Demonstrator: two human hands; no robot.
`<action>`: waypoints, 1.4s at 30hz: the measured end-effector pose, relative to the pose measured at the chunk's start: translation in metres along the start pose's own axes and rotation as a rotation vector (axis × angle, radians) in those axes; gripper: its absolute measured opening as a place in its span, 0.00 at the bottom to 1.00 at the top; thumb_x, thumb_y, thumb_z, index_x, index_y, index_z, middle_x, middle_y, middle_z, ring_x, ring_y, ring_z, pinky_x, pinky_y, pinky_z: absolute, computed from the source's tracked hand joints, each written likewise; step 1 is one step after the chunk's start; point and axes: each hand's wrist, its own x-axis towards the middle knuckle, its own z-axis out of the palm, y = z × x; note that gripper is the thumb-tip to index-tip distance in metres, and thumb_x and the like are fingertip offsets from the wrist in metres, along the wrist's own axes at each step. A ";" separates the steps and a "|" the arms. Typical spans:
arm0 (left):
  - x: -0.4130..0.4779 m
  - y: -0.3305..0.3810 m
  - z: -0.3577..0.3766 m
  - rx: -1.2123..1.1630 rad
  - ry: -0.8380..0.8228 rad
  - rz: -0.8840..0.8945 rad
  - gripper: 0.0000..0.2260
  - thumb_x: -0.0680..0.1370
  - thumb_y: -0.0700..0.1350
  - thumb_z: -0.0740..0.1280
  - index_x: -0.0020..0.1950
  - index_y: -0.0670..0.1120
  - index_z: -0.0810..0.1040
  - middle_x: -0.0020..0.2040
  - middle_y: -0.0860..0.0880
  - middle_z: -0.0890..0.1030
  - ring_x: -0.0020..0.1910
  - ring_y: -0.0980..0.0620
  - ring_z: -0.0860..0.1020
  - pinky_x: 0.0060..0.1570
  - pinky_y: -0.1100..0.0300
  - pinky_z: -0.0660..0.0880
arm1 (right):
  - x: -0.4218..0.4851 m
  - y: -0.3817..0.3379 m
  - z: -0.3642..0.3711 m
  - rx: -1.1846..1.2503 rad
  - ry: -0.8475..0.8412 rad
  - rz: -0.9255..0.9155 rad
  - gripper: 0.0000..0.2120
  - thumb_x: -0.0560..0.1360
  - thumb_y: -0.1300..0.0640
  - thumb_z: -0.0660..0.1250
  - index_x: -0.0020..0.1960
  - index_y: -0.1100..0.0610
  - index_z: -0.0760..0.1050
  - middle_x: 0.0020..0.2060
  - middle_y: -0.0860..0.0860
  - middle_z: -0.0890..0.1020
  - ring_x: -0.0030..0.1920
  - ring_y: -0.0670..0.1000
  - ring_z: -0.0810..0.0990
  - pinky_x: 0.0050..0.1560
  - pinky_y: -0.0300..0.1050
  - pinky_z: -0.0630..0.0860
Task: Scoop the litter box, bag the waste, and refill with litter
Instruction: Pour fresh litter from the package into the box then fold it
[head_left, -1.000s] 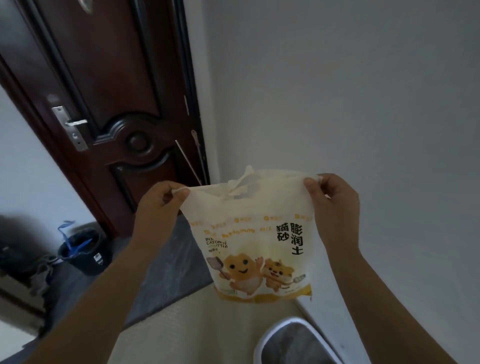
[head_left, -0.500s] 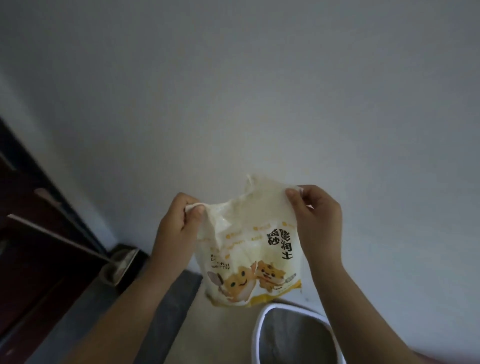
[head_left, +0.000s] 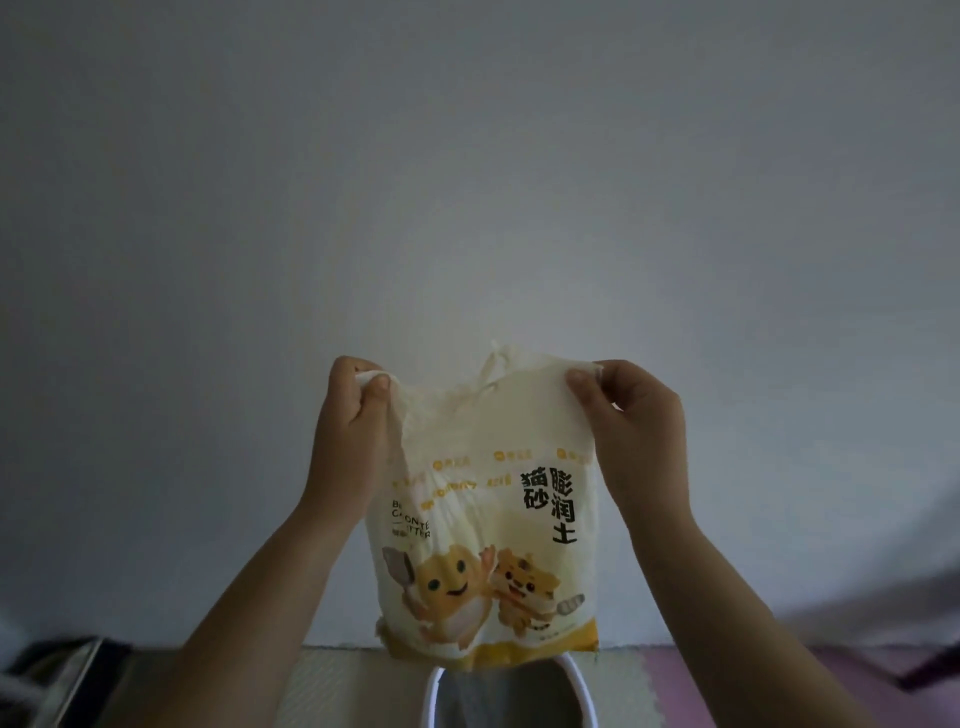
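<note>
Bentonite cat litter bag (head_left: 493, 519), pale yellow plastic printed with two cartoon cats and black Chinese characters, hangs upright directly above the far end of a white-rimmed litter box (head_left: 430, 693). Only that end of the box shows, at the bottom of the view. Its inside looks grey, and whether that is litter cannot be told. The bag's bottom edge sits just above the box rim.

The left hand (head_left: 353, 441) pinches the bag's upper left corner between thumb and curled fingers, high above the box. The right hand (head_left: 636, 441) pinches the upper right corner the same way, at about the same height. Between them the bag's top is crumpled, with a twisted tab standing up in the middle. Whether the mouth is open cannot be told. A plain pale wall (head_left: 467, 182) rises behind the box, and a beige floor mat (head_left: 343, 686) lies beneath and to the left of it.

The bag's long axis runs vertically, with its top pointing away from the box, so the opening faces the wrong way for pouring. Refilling looks to be the step in hand. The top likely needs opening, then the bag tipping over toward the box below. Both hands are equally near, so one would probably have to shift to the bag's bottom.
</note>
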 end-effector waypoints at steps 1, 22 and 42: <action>-0.004 0.003 0.010 -0.002 -0.019 -0.006 0.05 0.82 0.40 0.56 0.47 0.46 0.68 0.40 0.53 0.72 0.36 0.61 0.70 0.34 0.68 0.67 | 0.001 0.003 -0.010 -0.011 0.009 0.006 0.09 0.77 0.55 0.67 0.38 0.55 0.78 0.34 0.49 0.81 0.34 0.42 0.76 0.34 0.32 0.72; -0.035 0.069 0.129 -0.037 -0.693 0.355 0.31 0.70 0.64 0.68 0.71 0.70 0.59 0.30 0.51 0.62 0.28 0.55 0.61 0.30 0.63 0.61 | -0.009 0.000 -0.117 -0.185 -0.065 -0.066 0.09 0.79 0.59 0.63 0.42 0.52 0.79 0.36 0.50 0.82 0.37 0.54 0.80 0.39 0.50 0.77; -0.026 0.069 0.117 -0.192 -0.624 0.480 0.07 0.76 0.51 0.69 0.39 0.54 0.75 0.29 0.51 0.72 0.28 0.49 0.71 0.29 0.58 0.68 | -0.049 0.028 -0.088 -0.231 0.213 -0.026 0.02 0.74 0.52 0.69 0.47 0.46 0.78 0.41 0.43 0.83 0.41 0.45 0.82 0.42 0.44 0.81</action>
